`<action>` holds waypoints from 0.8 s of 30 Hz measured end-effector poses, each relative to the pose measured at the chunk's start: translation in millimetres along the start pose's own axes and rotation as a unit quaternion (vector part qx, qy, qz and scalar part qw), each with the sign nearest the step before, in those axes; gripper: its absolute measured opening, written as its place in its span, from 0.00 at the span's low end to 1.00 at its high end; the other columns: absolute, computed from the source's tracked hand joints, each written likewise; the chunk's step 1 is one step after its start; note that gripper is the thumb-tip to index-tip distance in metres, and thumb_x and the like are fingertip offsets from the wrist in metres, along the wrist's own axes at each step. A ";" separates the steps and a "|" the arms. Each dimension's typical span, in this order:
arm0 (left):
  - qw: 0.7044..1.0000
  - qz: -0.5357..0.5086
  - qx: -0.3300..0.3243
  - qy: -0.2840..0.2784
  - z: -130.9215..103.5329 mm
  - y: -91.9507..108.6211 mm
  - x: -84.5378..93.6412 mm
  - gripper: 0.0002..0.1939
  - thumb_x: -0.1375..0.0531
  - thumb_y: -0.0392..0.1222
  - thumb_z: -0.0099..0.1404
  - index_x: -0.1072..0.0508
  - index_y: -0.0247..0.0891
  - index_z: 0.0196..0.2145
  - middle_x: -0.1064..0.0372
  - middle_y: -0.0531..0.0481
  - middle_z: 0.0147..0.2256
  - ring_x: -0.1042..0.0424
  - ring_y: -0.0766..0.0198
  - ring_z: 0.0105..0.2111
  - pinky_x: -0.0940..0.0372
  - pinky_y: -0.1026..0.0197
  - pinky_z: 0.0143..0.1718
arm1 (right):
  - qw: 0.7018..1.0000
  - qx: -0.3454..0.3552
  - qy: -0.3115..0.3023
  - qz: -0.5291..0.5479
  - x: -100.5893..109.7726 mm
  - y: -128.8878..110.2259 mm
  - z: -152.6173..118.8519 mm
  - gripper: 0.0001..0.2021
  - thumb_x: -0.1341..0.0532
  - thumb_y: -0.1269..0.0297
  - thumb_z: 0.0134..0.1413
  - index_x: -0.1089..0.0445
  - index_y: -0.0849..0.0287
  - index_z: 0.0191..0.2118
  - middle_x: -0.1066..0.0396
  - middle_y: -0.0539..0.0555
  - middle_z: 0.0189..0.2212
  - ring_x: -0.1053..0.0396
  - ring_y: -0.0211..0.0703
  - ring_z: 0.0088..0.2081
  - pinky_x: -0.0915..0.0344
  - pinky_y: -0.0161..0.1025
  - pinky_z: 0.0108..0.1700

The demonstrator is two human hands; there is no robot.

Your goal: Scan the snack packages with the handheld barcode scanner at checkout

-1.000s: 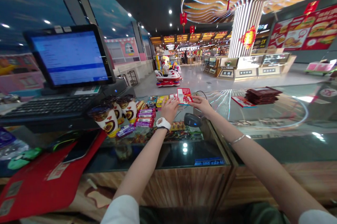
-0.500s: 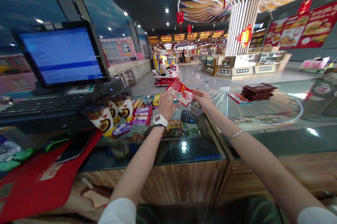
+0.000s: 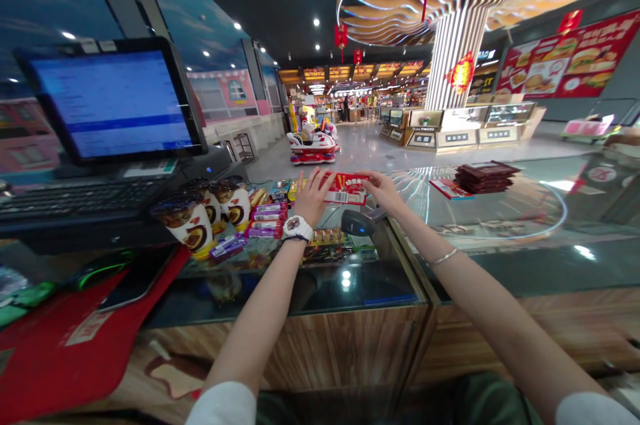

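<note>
A flat red packet [image 3: 346, 189] with a white barcode patch is held level above the glass counter, between both hands. My left hand [image 3: 314, 197], with a white watch on the wrist, grips its left end. My right hand [image 3: 381, 190], a silver bangle on its wrist, pinches the upper right corner. Just below the packet stands a dark scanner [image 3: 358, 222] with a blue light. To the left lie purple snack packs [image 3: 267, 220] beside printed cups [image 3: 190, 228]. On the right part of the counter is a stack of dark red packets [image 3: 485, 177], next to a red and blue packet [image 3: 450, 188].
A lit monitor [image 3: 113, 102] and black keyboard [image 3: 85, 202] stand at the left. A phone [image 3: 137, 282] rests on a red mat [image 3: 95, 352] nearby. The wooden counter front [image 3: 350, 358] is close to the body.
The red packet has turned from a slant to nearly level and sits slightly lower. Both hands still hold it, and my left hand has shifted slightly left. The view has moved a little.
</note>
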State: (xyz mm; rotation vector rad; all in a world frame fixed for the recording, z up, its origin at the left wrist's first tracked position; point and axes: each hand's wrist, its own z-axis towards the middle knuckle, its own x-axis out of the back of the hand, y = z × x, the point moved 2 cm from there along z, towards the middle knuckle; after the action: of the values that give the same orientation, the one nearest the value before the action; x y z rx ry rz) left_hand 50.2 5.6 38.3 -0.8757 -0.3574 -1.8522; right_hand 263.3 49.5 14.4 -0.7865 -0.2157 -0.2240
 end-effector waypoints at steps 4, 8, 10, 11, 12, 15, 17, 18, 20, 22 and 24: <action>1.000 0.005 0.017 0.004 -0.8 -1.7 -0.8 0.36 0.39 0.35 0.62 0.42 0.45 0.67 0.40 0.44 0.65 0.45 0.49 0.67 0.61 0.39 0.70 | 0.974 0.128 0.002 -0.187 1.5 -16.2 -7.1 0.32 0.37 0.52 0.56 0.40 0.54 0.65 0.41 0.61 0.65 0.46 0.56 0.67 0.46 0.58 0.66; 1.000 0.004 0.025 0.010 -1.1 -1.4 -1.1 0.38 0.37 0.36 0.61 0.42 0.46 0.67 0.40 0.44 0.65 0.45 0.48 0.66 0.61 0.39 0.70 | 0.930 0.163 -0.066 -0.323 -3.7 -21.3 -15.7 0.48 0.32 0.52 0.50 0.55 0.56 0.71 0.50 0.62 0.69 0.60 0.60 0.72 0.59 0.61 0.70; 1.000 -0.001 0.026 0.009 -1.4 0.0 -1.3 0.38 0.37 0.36 0.61 0.42 0.45 0.67 0.40 0.44 0.65 0.45 0.48 0.66 0.61 0.39 0.70 | 0.916 0.161 -0.085 -0.356 -5.3 -19.3 -18.0 0.48 0.33 0.57 0.49 0.56 0.56 0.72 0.50 0.62 0.69 0.59 0.60 0.71 0.61 0.60 0.71; 1.000 -0.004 0.025 0.007 -1.5 0.9 -1.5 0.38 0.36 0.36 0.61 0.42 0.45 0.67 0.40 0.44 0.65 0.45 0.47 0.66 0.62 0.39 0.70 | 0.913 0.160 -0.090 -0.365 -5.4 -18.1 -18.4 0.47 0.33 0.60 0.50 0.56 0.56 0.71 0.49 0.61 0.69 0.57 0.59 0.71 0.61 0.59 0.71; 1.000 -0.007 0.025 0.005 -1.6 1.8 -1.6 0.38 0.36 0.37 0.61 0.42 0.45 0.67 0.41 0.43 0.65 0.45 0.47 0.66 0.62 0.38 0.70 | 0.911 0.158 -0.093 -0.370 -5.2 -16.8 -18.6 0.45 0.34 0.63 0.50 0.55 0.56 0.71 0.48 0.61 0.68 0.55 0.58 0.70 0.61 0.59 0.71; 1.000 -0.012 0.022 -0.006 -1.7 3.4 -2.5 0.39 0.35 0.38 0.60 0.42 0.45 0.67 0.43 0.43 0.66 0.46 0.47 0.67 0.62 0.38 0.70 | 0.911 0.155 -0.095 -0.369 -2.5 -13.5 -17.5 0.42 0.37 0.66 0.52 0.54 0.56 0.71 0.46 0.60 0.68 0.53 0.56 0.70 0.60 0.58 0.71; 1.000 -0.011 0.013 -0.020 -1.5 2.8 -4.2 0.39 0.34 0.38 0.60 0.41 0.45 0.66 0.45 0.43 0.67 0.47 0.47 0.68 0.61 0.37 0.70 | 0.913 0.158 -0.099 -0.364 -0.1 -10.8 -16.4 0.40 0.38 0.66 0.52 0.51 0.56 0.70 0.47 0.60 0.68 0.54 0.57 0.70 0.59 0.59 0.71; 1.000 -0.011 0.006 -0.029 -1.5 2.0 -5.5 0.38 0.34 0.38 0.60 0.40 0.46 0.66 0.45 0.43 0.67 0.48 0.47 0.68 0.61 0.37 0.70 | 0.913 0.161 -0.102 -0.361 0.9 -8.9 -15.9 0.40 0.38 0.66 0.51 0.50 0.56 0.69 0.48 0.60 0.69 0.55 0.57 0.70 0.59 0.60 0.71; 0.999 -0.012 -0.009 -0.048 -1.7 -0.3 -9.1 0.38 0.34 0.38 0.59 0.39 0.47 0.65 0.46 0.44 0.67 0.47 0.47 0.68 0.60 0.37 0.70 | 0.914 0.167 -0.111 -0.354 2.2 -3.8 -15.5 0.38 0.37 0.66 0.50 0.47 0.56 0.68 0.48 0.60 0.69 0.56 0.57 0.71 0.57 0.60 0.70; 0.998 -0.021 -0.021 -0.061 -2.2 -2.7 -13.0 0.36 0.34 0.37 0.59 0.37 0.47 0.64 0.44 0.44 0.67 0.46 0.48 0.67 0.60 0.38 0.70 | 0.914 0.171 -0.121 -0.347 2.2 2.2 -16.0 0.37 0.37 0.67 0.49 0.45 0.56 0.66 0.47 0.60 0.68 0.56 0.57 0.71 0.56 0.60 0.70; 0.997 -0.032 -0.029 -0.066 -2.9 -4.7 -16.1 0.35 0.34 0.36 0.58 0.35 0.47 0.62 0.43 0.43 0.66 0.45 0.49 0.67 0.60 0.39 0.70 | 0.915 0.170 -0.129 -0.342 1.1 7.5 -17.0 0.36 0.37 0.67 0.50 0.43 0.56 0.65 0.46 0.60 0.68 0.55 0.56 0.71 0.55 0.60 0.70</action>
State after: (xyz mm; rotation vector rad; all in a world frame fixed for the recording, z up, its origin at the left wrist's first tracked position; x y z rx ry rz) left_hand 48.5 16.8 25.5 -1.0391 -0.4200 -1.8758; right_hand 268.3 42.3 -2.0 -0.3627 -0.7637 -0.7263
